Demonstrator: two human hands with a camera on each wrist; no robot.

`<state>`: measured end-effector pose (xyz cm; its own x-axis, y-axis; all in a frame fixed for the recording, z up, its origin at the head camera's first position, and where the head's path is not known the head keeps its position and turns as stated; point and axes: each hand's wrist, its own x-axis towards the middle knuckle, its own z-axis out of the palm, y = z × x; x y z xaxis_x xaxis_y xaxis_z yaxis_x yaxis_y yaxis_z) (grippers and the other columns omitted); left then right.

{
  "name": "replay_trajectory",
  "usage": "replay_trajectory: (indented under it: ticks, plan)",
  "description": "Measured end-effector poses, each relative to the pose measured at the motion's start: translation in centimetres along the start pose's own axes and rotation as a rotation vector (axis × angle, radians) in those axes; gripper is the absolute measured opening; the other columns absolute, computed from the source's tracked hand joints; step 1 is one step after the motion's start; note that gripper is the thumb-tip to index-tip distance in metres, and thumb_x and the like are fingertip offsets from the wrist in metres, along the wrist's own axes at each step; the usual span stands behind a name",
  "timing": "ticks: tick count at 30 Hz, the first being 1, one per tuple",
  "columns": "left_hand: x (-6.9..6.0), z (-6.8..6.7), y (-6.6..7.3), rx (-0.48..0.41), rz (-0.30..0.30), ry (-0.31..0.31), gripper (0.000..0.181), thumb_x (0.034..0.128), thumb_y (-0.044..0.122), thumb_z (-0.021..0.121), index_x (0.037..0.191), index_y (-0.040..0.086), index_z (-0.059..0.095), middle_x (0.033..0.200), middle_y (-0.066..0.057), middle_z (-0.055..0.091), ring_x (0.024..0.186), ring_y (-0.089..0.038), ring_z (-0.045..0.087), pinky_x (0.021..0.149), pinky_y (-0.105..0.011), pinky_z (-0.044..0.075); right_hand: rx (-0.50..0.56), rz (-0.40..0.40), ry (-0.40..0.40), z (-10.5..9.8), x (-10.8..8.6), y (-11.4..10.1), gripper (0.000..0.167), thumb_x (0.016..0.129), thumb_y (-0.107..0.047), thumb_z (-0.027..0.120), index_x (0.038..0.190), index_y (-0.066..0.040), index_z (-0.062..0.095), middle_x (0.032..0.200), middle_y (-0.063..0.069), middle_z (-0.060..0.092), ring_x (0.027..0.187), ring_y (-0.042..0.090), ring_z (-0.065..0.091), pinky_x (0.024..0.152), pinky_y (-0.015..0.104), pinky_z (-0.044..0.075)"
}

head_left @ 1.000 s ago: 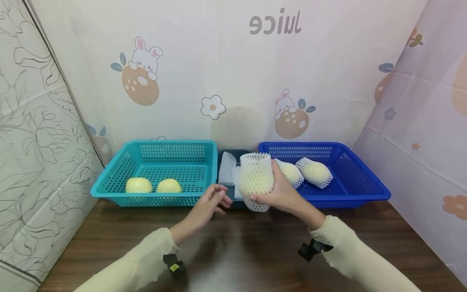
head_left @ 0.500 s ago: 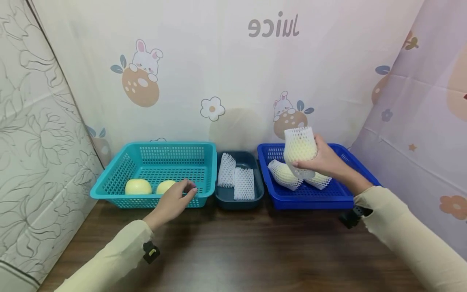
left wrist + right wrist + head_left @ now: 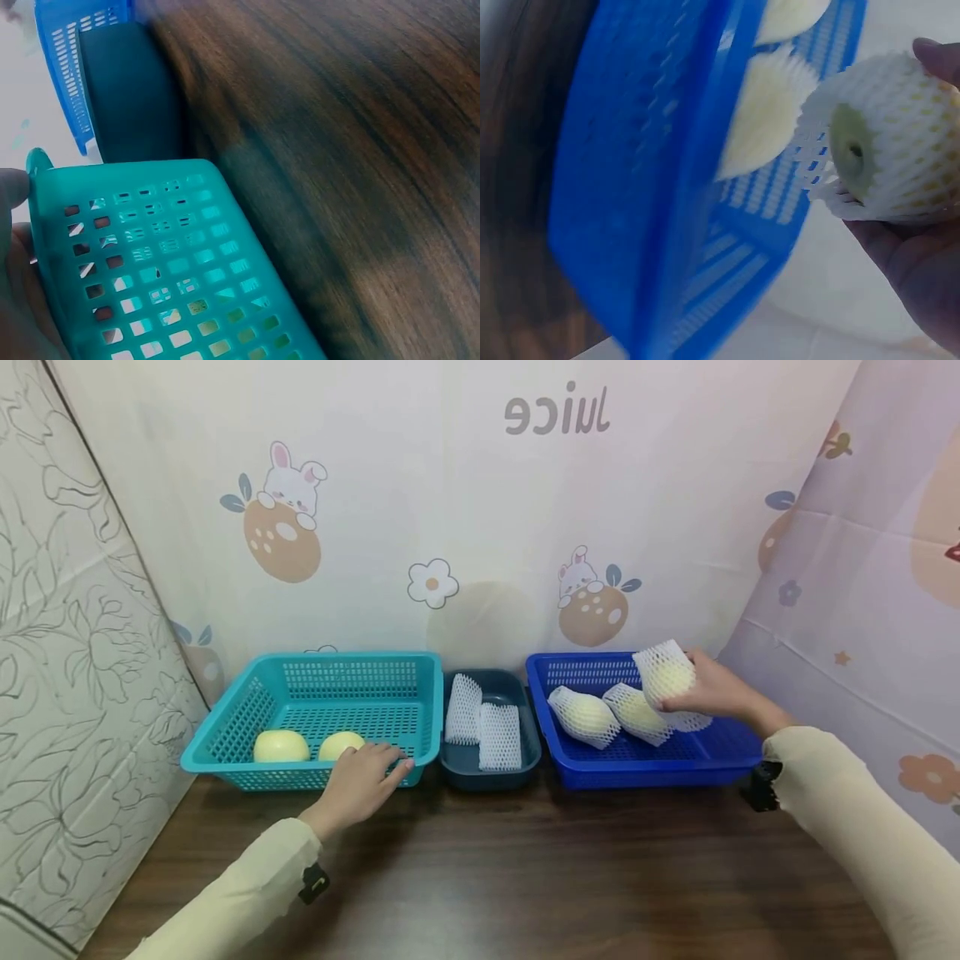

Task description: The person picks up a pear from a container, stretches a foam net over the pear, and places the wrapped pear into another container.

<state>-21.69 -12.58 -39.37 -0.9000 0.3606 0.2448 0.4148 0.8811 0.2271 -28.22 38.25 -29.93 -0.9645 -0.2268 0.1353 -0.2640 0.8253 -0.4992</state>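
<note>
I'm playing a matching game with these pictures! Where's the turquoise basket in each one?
Head: the turquoise basket is left of the middle, about halfway down and a bit lower.
Left wrist: big, at the bottom left, cut off by the bottom edge.
Right wrist: not in this picture.
Shared landmark: the blue basket, right of the middle in the head view, top left in left wrist, big and left of centre in right wrist.
</note>
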Motion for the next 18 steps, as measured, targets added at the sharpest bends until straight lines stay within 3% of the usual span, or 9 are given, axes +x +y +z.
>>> replay_trajectory:
  ticks: [4,10,18]
  plan:
    - [-0.1,0.2,-0.1,0.008,0.012,0.022,0.034,0.0992,0.037,0.049,0.107,0.010,0.069,0.107,-0.006,0.066,0.103,-0.027,0.058,0.084,-0.051,0.043,-0.056,0.014,-0.070,0.3,-0.5,2.1,0.086,0.069,-0.023,0.085,0.125,0.016,0.032,0.106,0.029,0.051,0.084,0.032,0.055,0.064,0.038,0.048]
    - [-0.1,0.3,-0.2,0.016,0.012,0.025,0.035,0.0991,0.038,0.049,0.108,0.010,0.068,0.108,-0.007,0.066,0.103,-0.027,0.058,0.083,-0.050,0.043,-0.056,-0.041,-0.171,1.5,-1.3,4.4,0.081,0.064,-0.015,0.086,0.124,0.009,0.037,0.111,0.026,0.052,0.088,0.031,0.054,0.068,0.038,0.047]
    - [-0.2,0.4,-0.2,0.024,0.019,0.028,0.037,0.0997,0.039,0.047,0.108,0.010,0.068,0.110,-0.007,0.066,0.105,-0.027,0.058,0.085,-0.050,0.043,-0.072,-0.038,-0.340,3.0,-1.6,5.3,0.074,0.072,-0.018,0.083,0.127,0.008,0.040,0.118,0.026,0.051,0.101,0.037,0.051,0.084,0.056,0.040]
